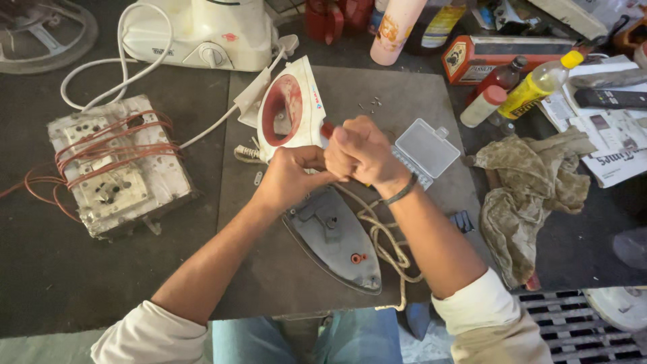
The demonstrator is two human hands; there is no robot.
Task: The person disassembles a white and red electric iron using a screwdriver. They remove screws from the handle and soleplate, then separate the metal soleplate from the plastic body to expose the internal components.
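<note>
Opened electric iron on the grey mat: the right hand (360,149) is fisted around a red-handled screwdriver (327,129) while the left hand (290,176) pinches at its tip above the iron's soleplate (333,236), where a slip could likely gouge fingers or scatter the loose screws (372,104).

I see two bare forearms coming up from the bottom edge, each ending in a bare hand: the left hand (288,176) and the right hand (360,152). Cream-white cloth sleeves (145,334) sit pushed up near the elbows. A thin dark wristband (402,191) circles the right wrist. Faded blue denim trousers (350,340) show between the arms.
</note>
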